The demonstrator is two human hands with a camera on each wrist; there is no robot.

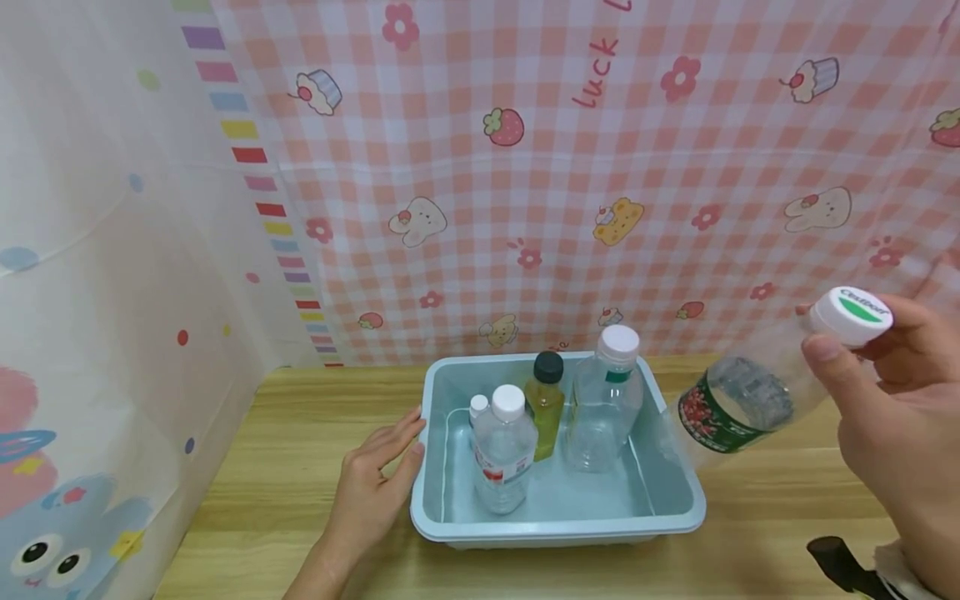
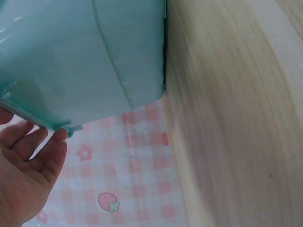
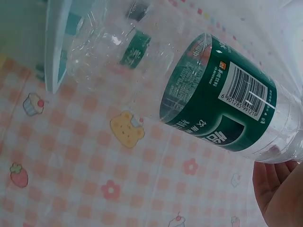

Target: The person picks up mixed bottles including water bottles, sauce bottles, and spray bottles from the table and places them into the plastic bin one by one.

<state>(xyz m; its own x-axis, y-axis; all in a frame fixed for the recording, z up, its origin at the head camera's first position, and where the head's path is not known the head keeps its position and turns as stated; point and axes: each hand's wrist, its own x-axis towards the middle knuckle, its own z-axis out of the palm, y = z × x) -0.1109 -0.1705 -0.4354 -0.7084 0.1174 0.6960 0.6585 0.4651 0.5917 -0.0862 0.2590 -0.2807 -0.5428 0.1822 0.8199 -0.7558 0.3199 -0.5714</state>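
My right hand (image 1: 907, 417) grips a large clear plastic water bottle (image 1: 727, 408) by its neck, just below the white cap. The bottle has a green label and tilts, its base overlapping the right rim of a light blue plastic basin (image 1: 562, 530) in the head view. My left hand (image 1: 372, 483) touches the basin's left rim with fingertips and thumb, fingers loosely bent. Inside the basin stand a clear bottle with a white cap (image 1: 504, 467), a bottle of yellow-green liquid with a black cap (image 1: 546, 408), a large clear bottle (image 1: 606, 408) and a partly hidden white-capped one (image 1: 478, 405).
The basin rests on a wood-grain table (image 1: 300, 450) before a pink checked cloth (image 1: 465, 167). A pale patterned cloth (image 1: 135, 250) hangs on the left. A dark strap-like object (image 1: 843, 562) shows near my right wrist.
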